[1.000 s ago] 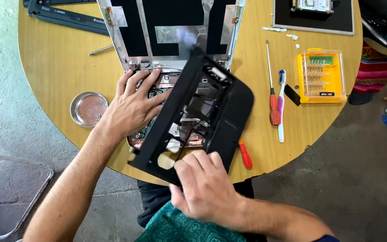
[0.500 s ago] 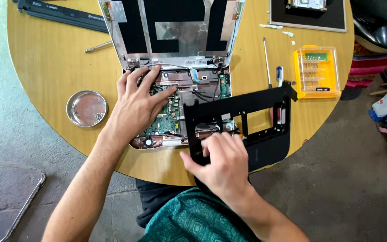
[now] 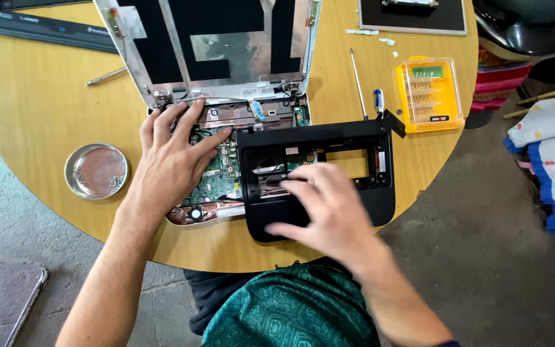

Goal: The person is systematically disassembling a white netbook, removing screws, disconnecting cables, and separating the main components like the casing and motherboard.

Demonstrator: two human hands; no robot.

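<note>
Black palmrest frame (image 3: 319,173) now flat on table, beside motherboard; right hand (image 3: 329,209) lifting off.

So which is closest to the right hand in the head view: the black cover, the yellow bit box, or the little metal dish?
1. Black cover: under the right hand, touching it.
2. Yellow bit box: up and to its right, by the table's edge.
3. Metal dish: far off, beyond the left hand.

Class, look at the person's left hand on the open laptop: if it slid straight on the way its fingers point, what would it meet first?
The left hand points up and right across the green circuit board. It would probably first meet the hinge strip below the stripped screen lid.
</note>
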